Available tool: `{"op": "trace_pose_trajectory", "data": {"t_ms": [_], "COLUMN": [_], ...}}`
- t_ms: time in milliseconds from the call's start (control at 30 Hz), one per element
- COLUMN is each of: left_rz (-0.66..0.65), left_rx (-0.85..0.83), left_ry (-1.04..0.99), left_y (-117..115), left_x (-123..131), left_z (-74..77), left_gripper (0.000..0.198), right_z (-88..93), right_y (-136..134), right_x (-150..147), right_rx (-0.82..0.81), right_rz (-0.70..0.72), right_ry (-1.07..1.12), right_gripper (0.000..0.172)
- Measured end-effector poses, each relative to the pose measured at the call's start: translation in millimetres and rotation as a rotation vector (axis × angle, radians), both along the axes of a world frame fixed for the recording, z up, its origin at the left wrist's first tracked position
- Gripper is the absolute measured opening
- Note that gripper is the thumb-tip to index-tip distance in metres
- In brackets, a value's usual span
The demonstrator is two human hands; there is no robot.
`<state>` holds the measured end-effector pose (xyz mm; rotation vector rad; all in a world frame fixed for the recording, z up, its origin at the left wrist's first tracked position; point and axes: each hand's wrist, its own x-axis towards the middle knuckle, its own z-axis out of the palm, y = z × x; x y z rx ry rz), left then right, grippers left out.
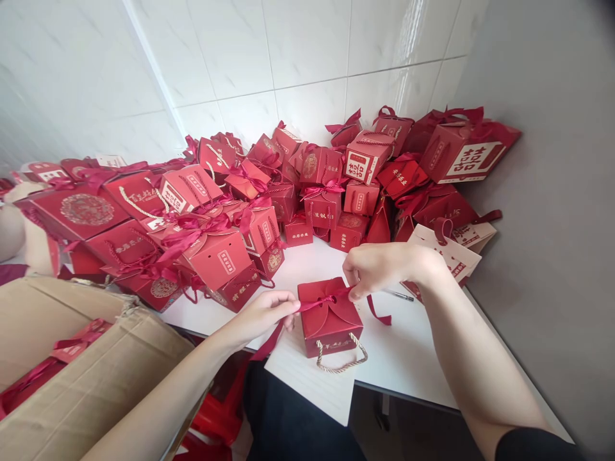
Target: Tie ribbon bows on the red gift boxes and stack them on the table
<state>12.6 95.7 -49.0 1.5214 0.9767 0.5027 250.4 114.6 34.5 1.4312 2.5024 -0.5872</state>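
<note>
Head view: a red box [323,328] is seen upright on the white tabletop [413,349], close to the front edge, with the curved flaps of its top folded together. A dark red ribbon [328,299] is drawn across the top and crossed over the middle. One length of the ribbon is pinched by the left hand [277,310], whose thumb and fingers are pressed together at the box's left side, and its tail is let down past the tabletop's front edge. The other length is gripped by the right hand [369,269], whose fingertips are closed on it just above the box's back right corner; a loose end is curled on the tabletop to the right. A cream twisted cord [340,370] is looped out from the box's front face. A paper sheet [314,387] is laid beside the box at the front left, and its near corner is stuck out over the edge. A pen [402,296] is left lying beyond the right wrist, near some white boxes [444,253]. Along the back, many red boxes [323,210] are heaped, tilted at various angles, before a tiled wall [307,64]. The right side is bounded by a grey panel [542,224]. At the lower left, a cardboard carton [96,378] is placed, in which more red packaging [79,346] is held. Beside it, below the tabletop, a red stool [218,416] is partly hidden.
</note>
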Motion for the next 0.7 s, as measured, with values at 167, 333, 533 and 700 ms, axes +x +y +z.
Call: {"op": "trace_pose_trajectory", "data": {"t_ms": [167,333,533,700], "left_rz": [0.005,-0.001,0.004,0.023], "left_rx": [0.055,0.060,0.056,0.005], "left_ry": [0.049,0.076,0.111,0.047], "left_y": [-1,-2,-3,-3], "left_x": [0,-1,0,2], "left_z": [-1.2,-0.2,-1.5,-6.6], "left_gripper": [0.026,0.026,0.028,0.028], "right_z": [5.5,7.1,6.7,5.3], "right_y": [-13,-14,-14,-12], "right_x": [-2,1,4,2], "right_rx": [-0.012,0.020,0.052,0.045], "right_rz": [-0.018,-0.042,-0.102,-0.146], "right_ry": [0.017,-0.001,0.012,0.067], "right_gripper": [0.027,0.014,0.020,0.042]}}
